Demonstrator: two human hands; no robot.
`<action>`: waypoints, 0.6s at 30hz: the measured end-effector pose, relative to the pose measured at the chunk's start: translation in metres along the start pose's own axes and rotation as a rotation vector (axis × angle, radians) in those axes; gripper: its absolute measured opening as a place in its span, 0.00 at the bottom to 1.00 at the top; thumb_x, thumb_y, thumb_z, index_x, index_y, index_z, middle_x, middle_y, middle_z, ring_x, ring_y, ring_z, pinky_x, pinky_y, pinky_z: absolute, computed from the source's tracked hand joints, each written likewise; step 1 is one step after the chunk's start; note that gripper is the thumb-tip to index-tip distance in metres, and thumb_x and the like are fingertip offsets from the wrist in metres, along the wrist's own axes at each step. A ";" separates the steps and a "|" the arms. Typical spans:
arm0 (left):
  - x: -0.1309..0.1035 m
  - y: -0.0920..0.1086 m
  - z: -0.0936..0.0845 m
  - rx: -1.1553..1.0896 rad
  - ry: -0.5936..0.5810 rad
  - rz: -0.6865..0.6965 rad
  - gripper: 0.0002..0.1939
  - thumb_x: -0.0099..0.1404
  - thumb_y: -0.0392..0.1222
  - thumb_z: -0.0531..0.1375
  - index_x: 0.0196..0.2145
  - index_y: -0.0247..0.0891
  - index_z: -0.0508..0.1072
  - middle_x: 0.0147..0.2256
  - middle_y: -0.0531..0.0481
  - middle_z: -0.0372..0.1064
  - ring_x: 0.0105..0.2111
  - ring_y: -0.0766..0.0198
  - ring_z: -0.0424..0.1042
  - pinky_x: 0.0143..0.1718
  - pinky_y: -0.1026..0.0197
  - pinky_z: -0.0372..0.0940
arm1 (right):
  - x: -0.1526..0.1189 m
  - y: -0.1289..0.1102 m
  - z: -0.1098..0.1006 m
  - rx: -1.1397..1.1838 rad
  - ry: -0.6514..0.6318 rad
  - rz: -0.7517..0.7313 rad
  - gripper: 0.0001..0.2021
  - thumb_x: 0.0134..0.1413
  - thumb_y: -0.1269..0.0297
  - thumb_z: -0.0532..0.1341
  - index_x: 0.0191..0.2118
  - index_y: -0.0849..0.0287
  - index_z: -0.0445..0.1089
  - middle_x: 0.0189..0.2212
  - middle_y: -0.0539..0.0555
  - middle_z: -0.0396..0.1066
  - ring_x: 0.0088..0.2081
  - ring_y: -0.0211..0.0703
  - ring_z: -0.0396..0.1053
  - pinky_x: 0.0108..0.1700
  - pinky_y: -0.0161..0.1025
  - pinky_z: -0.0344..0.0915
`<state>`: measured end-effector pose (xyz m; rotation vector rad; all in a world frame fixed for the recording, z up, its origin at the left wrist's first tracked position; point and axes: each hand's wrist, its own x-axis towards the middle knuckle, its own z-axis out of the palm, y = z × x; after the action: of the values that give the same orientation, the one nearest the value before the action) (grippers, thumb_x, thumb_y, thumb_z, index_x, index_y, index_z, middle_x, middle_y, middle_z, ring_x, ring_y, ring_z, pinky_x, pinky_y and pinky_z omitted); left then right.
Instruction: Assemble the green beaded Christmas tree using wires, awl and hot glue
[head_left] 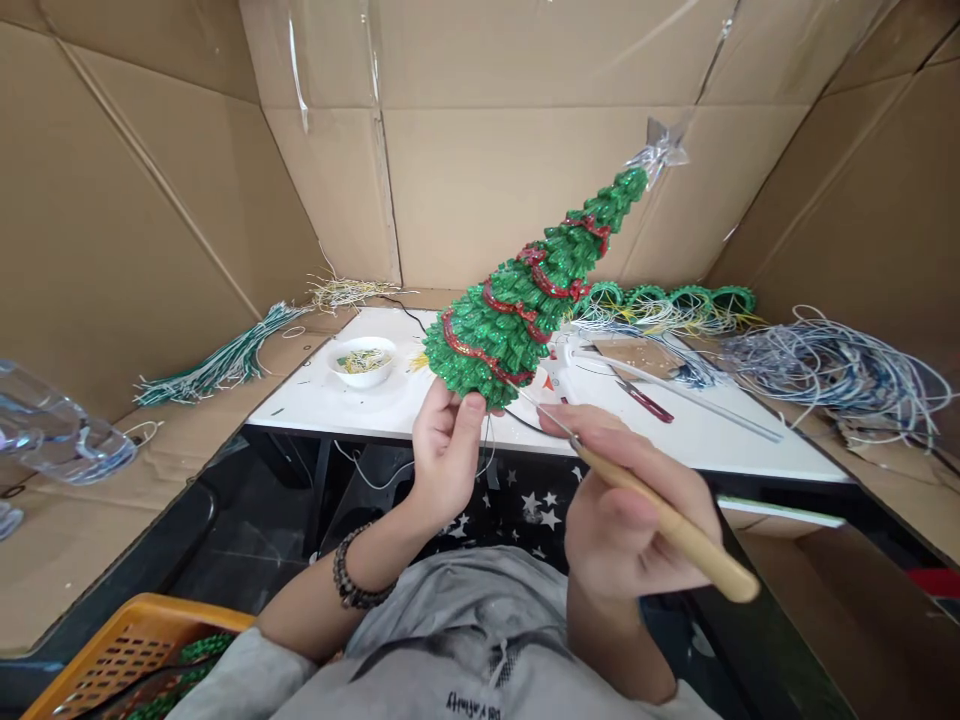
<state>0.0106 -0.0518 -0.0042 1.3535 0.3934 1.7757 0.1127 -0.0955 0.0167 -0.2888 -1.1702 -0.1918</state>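
Note:
A glittery green Christmas tree figurine [517, 300] with red garlands and a clear star [660, 150] on its tip leans to the upper right. My left hand [444, 445] is closed on its base, thumb in front. Closed around the wooden handle of a thin-tipped brush or pick [667, 515] is my right hand [637, 500]. Its slender end reaches the red garland near the tree's lower edge; whether it touches cannot be made out. Thin wires hang below the base.
A white bowl [362, 362] of wire scraps stands on the white table [375, 410]. Red-handled pliers [645, 400] lie at right, beside a clear tube [697, 390]. Wire bundles [832, 365] and green ring pieces [690, 297] lie behind. A plastic bottle [60, 425] and orange basket [135, 640] are left.

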 end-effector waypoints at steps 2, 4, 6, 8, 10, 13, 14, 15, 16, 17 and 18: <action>-0.002 -0.001 -0.001 0.016 0.002 -0.009 0.12 0.70 0.50 0.60 0.44 0.41 0.75 0.37 0.50 0.75 0.35 0.67 0.73 0.39 0.64 0.68 | -0.002 -0.002 0.001 0.006 -0.061 0.035 0.11 0.64 0.65 0.61 0.46 0.65 0.76 0.35 0.58 0.78 0.40 0.51 0.79 0.42 0.55 0.78; -0.003 -0.002 -0.001 0.026 -0.001 -0.013 0.11 0.70 0.50 0.60 0.45 0.42 0.74 0.36 0.50 0.75 0.35 0.67 0.73 0.39 0.64 0.68 | -0.003 -0.003 -0.001 0.014 -0.099 0.065 0.09 0.63 0.67 0.61 0.45 0.63 0.76 0.34 0.56 0.77 0.40 0.49 0.79 0.45 0.56 0.79; -0.004 -0.002 -0.002 0.027 -0.011 -0.012 0.11 0.70 0.50 0.60 0.45 0.42 0.74 0.37 0.50 0.75 0.36 0.66 0.73 0.39 0.64 0.68 | -0.003 -0.003 -0.002 0.010 -0.105 0.082 0.09 0.63 0.67 0.61 0.46 0.61 0.76 0.36 0.56 0.77 0.41 0.48 0.79 0.47 0.56 0.79; -0.005 -0.003 -0.002 0.030 -0.016 -0.016 0.12 0.71 0.50 0.59 0.45 0.41 0.74 0.39 0.49 0.75 0.37 0.65 0.73 0.40 0.63 0.68 | -0.003 -0.001 -0.002 -0.001 -0.105 0.089 0.10 0.64 0.67 0.60 0.47 0.60 0.75 0.38 0.56 0.78 0.42 0.47 0.79 0.48 0.56 0.79; -0.005 -0.004 -0.003 0.037 -0.015 -0.022 0.12 0.71 0.50 0.59 0.45 0.41 0.74 0.40 0.48 0.75 0.38 0.64 0.73 0.40 0.62 0.68 | -0.003 0.000 -0.001 0.004 -0.106 0.095 0.10 0.64 0.67 0.60 0.47 0.60 0.75 0.38 0.56 0.78 0.42 0.46 0.79 0.49 0.57 0.79; -0.005 -0.004 -0.003 0.041 -0.018 -0.028 0.13 0.71 0.51 0.59 0.46 0.41 0.74 0.39 0.48 0.75 0.38 0.64 0.74 0.41 0.62 0.68 | -0.004 0.001 0.000 0.026 -0.114 0.096 0.10 0.64 0.67 0.59 0.47 0.60 0.75 0.37 0.56 0.77 0.42 0.47 0.79 0.50 0.57 0.78; -0.005 -0.004 -0.003 0.040 -0.018 -0.029 0.13 0.71 0.51 0.59 0.47 0.41 0.74 0.39 0.49 0.75 0.37 0.64 0.73 0.41 0.62 0.68 | -0.004 0.002 0.000 0.030 -0.123 0.100 0.10 0.64 0.67 0.60 0.47 0.60 0.75 0.37 0.56 0.77 0.42 0.47 0.79 0.50 0.57 0.78; -0.005 -0.004 -0.003 0.041 -0.017 -0.030 0.13 0.70 0.51 0.59 0.47 0.41 0.73 0.38 0.49 0.75 0.37 0.64 0.73 0.41 0.62 0.68 | -0.005 0.002 0.000 0.030 -0.131 0.103 0.10 0.64 0.67 0.60 0.47 0.61 0.75 0.37 0.56 0.77 0.43 0.47 0.79 0.50 0.57 0.78; -0.005 -0.004 -0.003 0.042 -0.017 -0.031 0.14 0.70 0.51 0.59 0.47 0.41 0.73 0.38 0.49 0.75 0.37 0.64 0.73 0.41 0.61 0.68 | -0.005 0.002 -0.001 0.026 -0.139 0.105 0.10 0.64 0.67 0.60 0.47 0.60 0.75 0.37 0.56 0.77 0.43 0.47 0.79 0.50 0.57 0.78; -0.005 -0.005 -0.003 0.045 -0.016 -0.033 0.14 0.70 0.51 0.59 0.47 0.41 0.73 0.38 0.49 0.74 0.37 0.64 0.73 0.41 0.61 0.68 | -0.005 0.003 -0.001 0.020 -0.145 0.104 0.10 0.64 0.66 0.59 0.47 0.60 0.75 0.37 0.55 0.77 0.43 0.47 0.79 0.50 0.57 0.78; -0.005 -0.005 -0.003 0.046 -0.016 -0.034 0.14 0.70 0.52 0.59 0.47 0.41 0.73 0.37 0.49 0.74 0.36 0.64 0.73 0.41 0.61 0.68 | -0.005 0.003 -0.001 0.015 -0.145 0.101 0.09 0.64 0.66 0.59 0.47 0.59 0.74 0.37 0.55 0.77 0.42 0.46 0.78 0.50 0.57 0.78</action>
<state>0.0103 -0.0518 -0.0117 1.3846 0.4487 1.7371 0.1121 -0.0930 0.0115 -0.3520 -1.2967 -0.0741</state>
